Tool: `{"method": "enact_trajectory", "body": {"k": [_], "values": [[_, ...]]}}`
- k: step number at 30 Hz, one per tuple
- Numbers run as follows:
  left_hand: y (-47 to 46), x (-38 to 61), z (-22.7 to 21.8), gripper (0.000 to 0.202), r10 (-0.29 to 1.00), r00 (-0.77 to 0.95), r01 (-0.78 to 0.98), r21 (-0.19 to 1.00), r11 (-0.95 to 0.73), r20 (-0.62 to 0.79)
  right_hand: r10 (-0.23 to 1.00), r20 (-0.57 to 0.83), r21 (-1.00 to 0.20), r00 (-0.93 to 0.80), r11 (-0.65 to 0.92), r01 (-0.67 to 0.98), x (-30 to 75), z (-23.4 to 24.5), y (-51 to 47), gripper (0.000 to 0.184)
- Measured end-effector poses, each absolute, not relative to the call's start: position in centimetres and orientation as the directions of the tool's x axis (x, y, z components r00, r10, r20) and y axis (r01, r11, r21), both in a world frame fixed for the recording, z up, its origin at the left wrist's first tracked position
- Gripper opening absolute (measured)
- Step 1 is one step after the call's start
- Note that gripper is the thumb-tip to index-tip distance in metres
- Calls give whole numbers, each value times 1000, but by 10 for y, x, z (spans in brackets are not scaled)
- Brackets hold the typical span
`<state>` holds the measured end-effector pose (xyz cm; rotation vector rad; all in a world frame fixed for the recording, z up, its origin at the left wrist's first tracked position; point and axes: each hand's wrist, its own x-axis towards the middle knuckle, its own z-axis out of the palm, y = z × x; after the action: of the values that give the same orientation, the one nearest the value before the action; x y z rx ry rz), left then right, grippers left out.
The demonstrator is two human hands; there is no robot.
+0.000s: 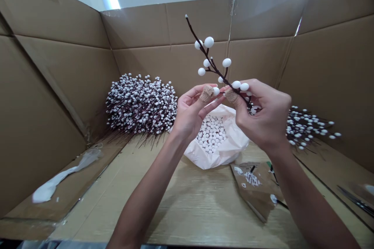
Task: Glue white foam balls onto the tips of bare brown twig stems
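My right hand (260, 113) is closed around the lower part of an artificial berry branch (214, 68), a dark brown stem with several white berries on short twigs. The branch tilts up to the left, its tip above both hands. Between thumb and fingers, my left hand (194, 111) pinches one white berry (216, 91) at the end of a short twig beside the main stem. Tan wraps cover both thumb tips. Below and behind the hands, a white plastic bag (216, 159) holds many loose white berries (210, 134).
A big heap of berry branches (142, 105) lies at the back left, and a smaller bunch (309, 126) at the right. Cardboard with white glue smears (251, 179) lies on the table in front. Scissors (356, 202) rest far right; a twisted white plastic bag (58, 183) left. Cardboard walls (195, 27) surround the table.
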<state>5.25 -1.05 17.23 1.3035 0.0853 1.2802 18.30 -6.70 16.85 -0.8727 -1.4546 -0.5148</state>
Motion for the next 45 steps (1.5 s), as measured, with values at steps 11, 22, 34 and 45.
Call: {"method": "enact_trajectory", "body": {"k": [11, 22, 34, 45], "values": [[-13, 58, 171, 16, 778, 290, -660, 705, -260, 558, 214, 969, -231, 123, 614, 755, 180, 167, -65, 11], [-17, 63, 167, 15, 803, 291, -658, 718, -226, 520, 215, 963, -264, 165, 606, 751, 182, 164, -62, 10], [-17, 70, 163, 8, 840, 260, -708, 685, -168, 475, 197, 955, -296, 220, 621, 726, 176, 162, -60, 9], [-21, 71, 162, 15, 836, 221, -755, 631, -179, 502, 167, 958, -286, 235, 652, 702, 177, 159, -53, 11]]}}
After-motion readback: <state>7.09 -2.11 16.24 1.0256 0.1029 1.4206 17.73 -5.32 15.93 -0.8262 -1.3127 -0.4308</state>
